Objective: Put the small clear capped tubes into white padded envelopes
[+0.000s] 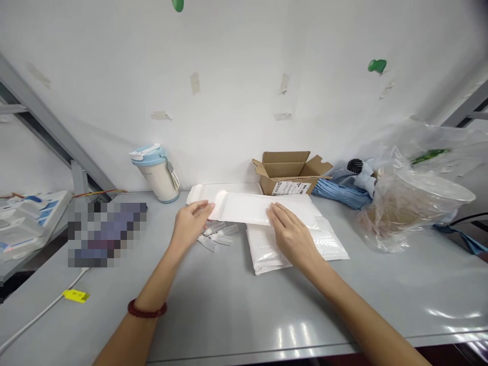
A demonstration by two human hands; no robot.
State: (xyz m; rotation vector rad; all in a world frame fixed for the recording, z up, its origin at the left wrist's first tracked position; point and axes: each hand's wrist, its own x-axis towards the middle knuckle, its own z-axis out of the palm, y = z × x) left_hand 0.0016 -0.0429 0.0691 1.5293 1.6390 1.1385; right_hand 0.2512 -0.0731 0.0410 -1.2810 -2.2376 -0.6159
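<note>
A white padded mailer [246,207] is held sideways above the desk. Its near-left edge is pinched between the thumb and fingers of my left hand [190,223]. My right hand [292,234] grips the same mailer by its near edge further right, fingers together on top; the thumb is hidden. Beneath it lie more white bubble mailers [267,254] in a loose stack. Several small clear plastic pieces, like little tubes or caps [221,236], sit on the desk beside my left hand, partly covered by the mailer.
Behind the mailers stands an open cardboard box [292,178]. A cream tumbler with a blue lid [158,175] is at back left, near a blurred-out flat object [110,234] and a white cable [41,317]. Blue fabric [343,193] and a plastic-wrapped spool [412,203] occupy the right.
</note>
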